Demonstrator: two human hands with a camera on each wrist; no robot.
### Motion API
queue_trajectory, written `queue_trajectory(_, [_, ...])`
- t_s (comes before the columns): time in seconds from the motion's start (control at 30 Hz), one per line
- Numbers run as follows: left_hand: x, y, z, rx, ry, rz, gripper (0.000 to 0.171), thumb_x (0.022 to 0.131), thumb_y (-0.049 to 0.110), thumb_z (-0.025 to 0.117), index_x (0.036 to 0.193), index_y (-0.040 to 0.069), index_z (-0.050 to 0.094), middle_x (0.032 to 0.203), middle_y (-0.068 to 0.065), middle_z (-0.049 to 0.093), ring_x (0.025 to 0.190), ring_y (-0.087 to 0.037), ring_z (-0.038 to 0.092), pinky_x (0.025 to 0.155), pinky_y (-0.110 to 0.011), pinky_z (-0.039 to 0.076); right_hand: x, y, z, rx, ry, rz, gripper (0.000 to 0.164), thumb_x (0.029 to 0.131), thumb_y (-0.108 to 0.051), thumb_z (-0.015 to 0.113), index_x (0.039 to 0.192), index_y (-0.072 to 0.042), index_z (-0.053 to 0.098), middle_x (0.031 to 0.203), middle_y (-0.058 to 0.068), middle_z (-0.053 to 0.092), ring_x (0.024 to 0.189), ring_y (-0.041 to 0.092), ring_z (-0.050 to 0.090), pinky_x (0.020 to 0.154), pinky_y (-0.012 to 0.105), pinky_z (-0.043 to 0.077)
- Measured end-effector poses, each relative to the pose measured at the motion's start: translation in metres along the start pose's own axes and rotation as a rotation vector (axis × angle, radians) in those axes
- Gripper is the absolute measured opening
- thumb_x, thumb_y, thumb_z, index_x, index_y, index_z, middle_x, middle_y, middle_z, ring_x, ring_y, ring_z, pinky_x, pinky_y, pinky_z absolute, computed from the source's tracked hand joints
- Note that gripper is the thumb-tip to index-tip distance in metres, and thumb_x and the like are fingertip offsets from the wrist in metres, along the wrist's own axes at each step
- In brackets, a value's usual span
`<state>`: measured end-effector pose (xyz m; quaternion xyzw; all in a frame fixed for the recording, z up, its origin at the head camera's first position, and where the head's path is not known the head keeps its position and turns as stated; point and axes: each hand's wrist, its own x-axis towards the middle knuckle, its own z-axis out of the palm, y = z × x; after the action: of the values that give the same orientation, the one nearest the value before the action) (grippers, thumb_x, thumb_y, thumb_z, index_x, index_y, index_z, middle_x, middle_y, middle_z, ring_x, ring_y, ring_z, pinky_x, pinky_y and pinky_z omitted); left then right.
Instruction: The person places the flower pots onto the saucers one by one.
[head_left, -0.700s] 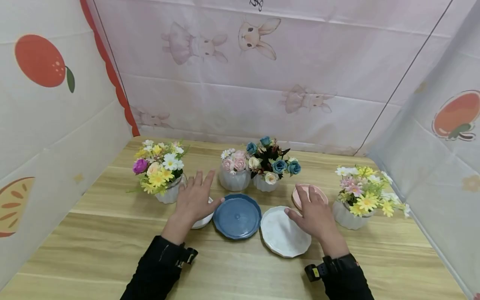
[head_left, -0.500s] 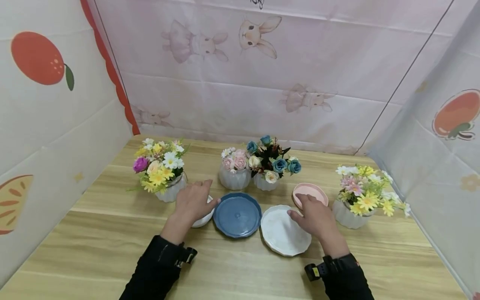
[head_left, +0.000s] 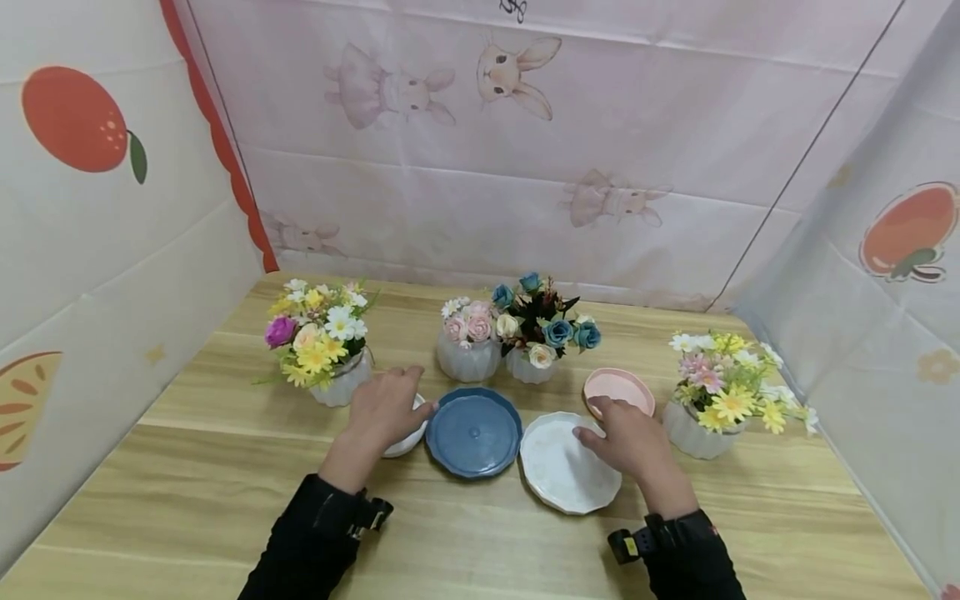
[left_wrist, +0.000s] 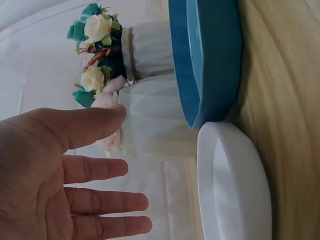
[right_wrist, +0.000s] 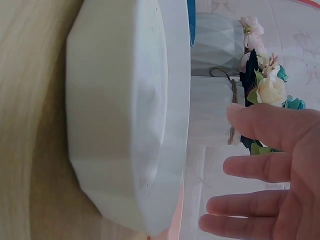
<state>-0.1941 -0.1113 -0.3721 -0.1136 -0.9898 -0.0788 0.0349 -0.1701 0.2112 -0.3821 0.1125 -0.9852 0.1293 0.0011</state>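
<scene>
Beneath empty hands (head_left: 381, 408) (head_left: 636, 442), fingers outstretched: small white dish (head_left: 407, 442), larger faceted white plate (head_left: 566, 465).

We can read no word, brand or number in any of the three views. The nearest thing to writing that we see is the small dark script (head_left: 513, 10) on the pink backdrop (head_left: 450, 196), close against the upper edge of the head view, too small for us to make out its letters. We also see a tiny yellow label (head_left: 632, 545) on the black device (head_left: 618, 548) worn at the person's right wrist, and at this size we cannot tell whether anything is printed on it
</scene>
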Motion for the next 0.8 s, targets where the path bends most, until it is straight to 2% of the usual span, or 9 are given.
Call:
queue_trajectory(0.23, [-0.004, -0.005, 0.0, -0.021, 0.015, 0.019, 0.055, 0.083, 0.039, 0.068, 0.124, 0.004, 0.057, 0.108, -0.017, 0.061, 0.089, -0.033, 0.061, 0.063, -0.044, 0.052, 0.003, -0.012, 0.001, 0.058, -0.063, 0.005, 0.053, 0.086, -0.034, 0.066, 0.126, -0.001, 0.055, 0.111, 0.017, 0.061, 0.099, 0.034, 0.058, 0.076, 0.049, 0.049])
queue_trajectory(0.43, [-0.011, -0.019, 0.002, -0.046, -0.014, 0.027, 0.055, 0.084, 0.036, 0.068, 0.125, 0.002, 0.056, 0.118, -0.02, 0.057, 0.102, -0.036, 0.056, 0.077, -0.048, 0.05, 0.005, -0.035, 0.01, 0.102, -0.071, -0.07, 0.048, 0.085, -0.03, 0.067, 0.122, -0.001, 0.058, 0.11, 0.014, 0.063, 0.099, 0.031, 0.059, 0.079, 0.045, 0.049])
queue_trajectory(0.67, [-0.017, -0.034, 0.003, -0.102, -0.014, 0.029, 0.053, 0.084, 0.036, 0.067, 0.124, 0.002, 0.057, 0.121, -0.019, 0.056, 0.104, -0.038, 0.056, 0.08, -0.05, 0.048, 0.005, -0.058, 0.016, 0.141, -0.111, -0.129, 0.044, 0.085, -0.03, 0.067, 0.119, -0.003, 0.061, 0.11, 0.013, 0.063, 0.101, 0.031, 0.058, 0.079, 0.045, 0.049])
queue_trajectory(0.8, [-0.021, -0.044, 0.002, -0.148, -0.032, 0.034, 0.053, 0.085, 0.035, 0.067, 0.125, 0.002, 0.056, 0.119, -0.019, 0.058, 0.105, -0.039, 0.054, 0.079, -0.052, 0.048, 0.006, -0.07, 0.018, 0.204, -0.146, -0.185, 0.041, 0.086, -0.027, 0.067, 0.117, -0.001, 0.061, 0.103, 0.012, 0.065, 0.094, 0.028, 0.06, 0.075, 0.043, 0.05])
